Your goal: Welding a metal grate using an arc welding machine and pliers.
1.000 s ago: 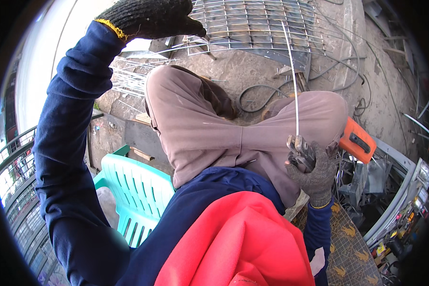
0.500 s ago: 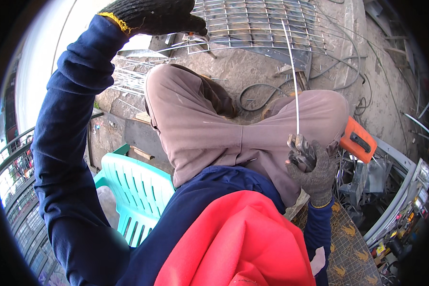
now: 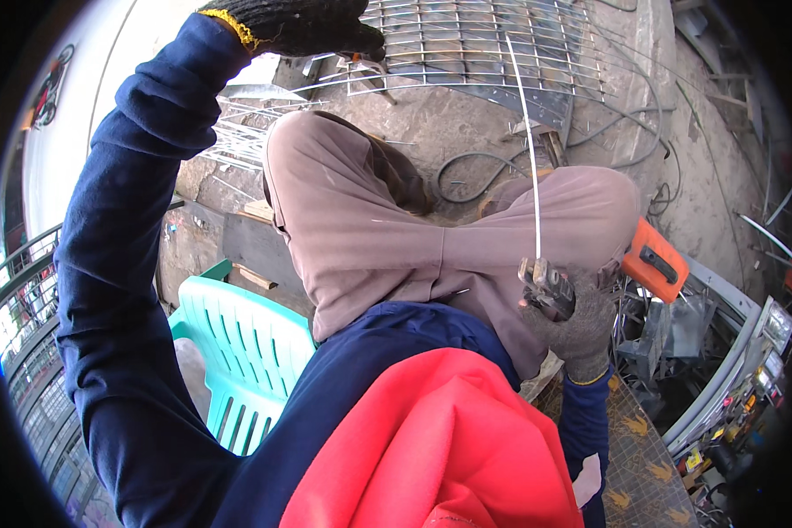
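In my right hand [image 3: 581,321], gloved in grey knit, is a welding electrode holder [image 3: 547,289], my fingers wrapped round it in front of my lap. From its jaws a long, thin, pale welding rod [image 3: 531,150] points away from me, over my thigh toward the metal bar grid [image 3: 475,44]. My left hand [image 3: 299,25] wears a dark knit glove with a yellow cuff and is raised at the top edge, where the frame cuts it off. Most of its fingers are hidden, so I cannot make out what it holds, if anything.
A turquoise plastic chair [image 3: 246,330] stands at my left. By my right knee is an orange case [image 3: 656,260] with a dark handle, near metal scraps [image 3: 678,330]. A cable [image 3: 466,163] loops across the ground, and thin rods [image 3: 246,132] lie left of my knees.
My right hand, with the electrode holder and rod, has shifted slightly left and down. The raised left hand has moved slightly right and up in view.
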A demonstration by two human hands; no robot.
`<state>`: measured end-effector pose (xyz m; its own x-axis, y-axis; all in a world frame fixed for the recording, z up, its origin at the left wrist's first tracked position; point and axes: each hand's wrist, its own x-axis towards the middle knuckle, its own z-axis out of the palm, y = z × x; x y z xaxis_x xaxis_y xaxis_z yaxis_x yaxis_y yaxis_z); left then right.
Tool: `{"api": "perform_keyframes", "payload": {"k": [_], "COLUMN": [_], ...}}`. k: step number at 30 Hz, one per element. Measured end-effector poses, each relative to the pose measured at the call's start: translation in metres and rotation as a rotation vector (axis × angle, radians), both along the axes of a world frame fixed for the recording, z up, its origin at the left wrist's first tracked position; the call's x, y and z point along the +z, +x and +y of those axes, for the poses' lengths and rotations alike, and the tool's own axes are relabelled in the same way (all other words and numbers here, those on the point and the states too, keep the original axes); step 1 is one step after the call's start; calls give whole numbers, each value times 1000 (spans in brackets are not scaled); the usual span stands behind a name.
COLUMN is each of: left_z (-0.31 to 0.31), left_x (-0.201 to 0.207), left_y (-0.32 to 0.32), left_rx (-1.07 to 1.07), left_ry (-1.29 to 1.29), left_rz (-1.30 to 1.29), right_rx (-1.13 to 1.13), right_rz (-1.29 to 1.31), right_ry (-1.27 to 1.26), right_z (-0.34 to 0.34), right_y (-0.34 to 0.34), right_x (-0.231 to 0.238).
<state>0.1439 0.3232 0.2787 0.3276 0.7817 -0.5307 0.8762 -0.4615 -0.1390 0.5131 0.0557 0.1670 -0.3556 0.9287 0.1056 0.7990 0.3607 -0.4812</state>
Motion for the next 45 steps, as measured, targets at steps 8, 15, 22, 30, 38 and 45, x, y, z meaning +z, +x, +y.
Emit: {"api": "perform_keyframes", "payload": {"k": [8,15,22,30,38,45], "left_z": [4,1,6,4,5,6], "left_x": [6,4,-7,1,-1,0], "left_y": [2,-9,-16,-11,-13,-10], "left_rx": [-57,-109,-94,-91,-92,-65], "left_ry": [-54,40,71,26,40,35], "left_rz": [-23,-64,-55,-92,-101,-81], "right_rx": [193,246,257,223,202,208], "right_rz": [-107,-110,-115,-173,-173,-201], "right_ry": [41,-58,-36,-92,-149,-186], "right_z": [-2,0,-1,0,1,1], "right_y": [-12,-14,-12,-16,-18,-17], "right_x": [9,3,3,6,8,7]}}
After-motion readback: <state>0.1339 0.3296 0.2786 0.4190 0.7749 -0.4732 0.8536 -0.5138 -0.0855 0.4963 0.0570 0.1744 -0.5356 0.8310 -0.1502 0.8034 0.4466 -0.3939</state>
